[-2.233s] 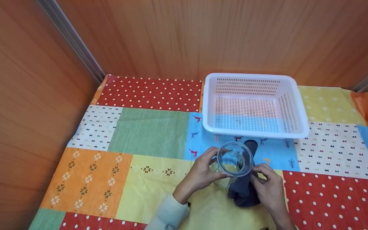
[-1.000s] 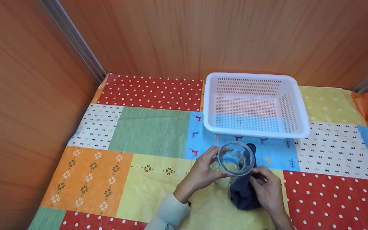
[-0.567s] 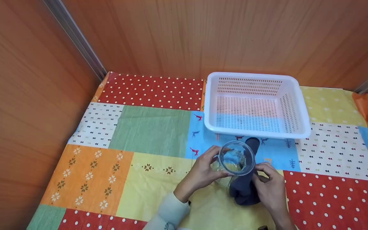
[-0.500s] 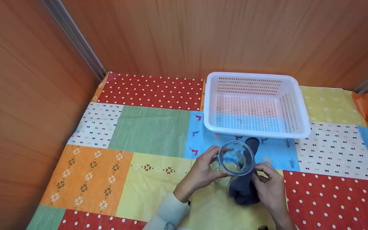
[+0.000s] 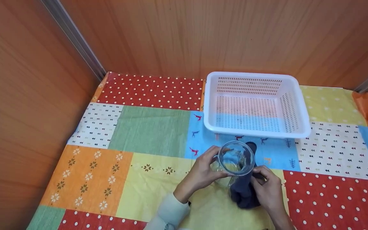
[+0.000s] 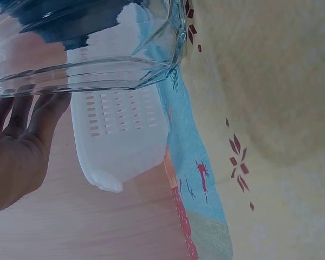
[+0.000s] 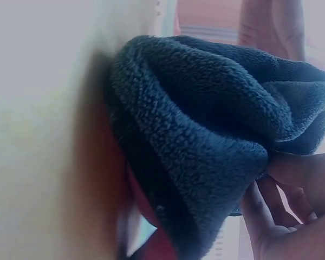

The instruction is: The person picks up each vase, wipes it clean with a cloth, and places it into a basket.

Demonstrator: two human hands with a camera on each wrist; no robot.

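Note:
In the head view my left hand [image 5: 201,172] grips a clear glass jar [image 5: 235,159] around its side, with the round mouth tilted up toward the camera. My right hand [image 5: 268,188] pinches a dark grey-blue fleecy cloth [image 5: 244,193] against the jar's right side. One end of the cloth sticks out beyond the rim, while its bunched part hangs below. The left wrist view has the jar [image 6: 114,78] close up, the fingers [image 6: 46,116] around its far side, and the cloth dark behind the glass. Folds of the cloth [image 7: 189,124] fill much of the right wrist view.
A white perforated plastic basket [image 5: 256,132] stands just beyond the hands, with nothing in it. A patchwork tablecloth [image 5: 155,131] covers the table. Wood-grain panels [image 5: 177,38] enclose the back and sides. An orange cloth corner [image 5: 367,102] is bunched at the far right.
My right hand and the cloth shift up and down along the jar's side between frames; now they sit slightly lower than half a second ago. The left hand and jar stay nearly still.

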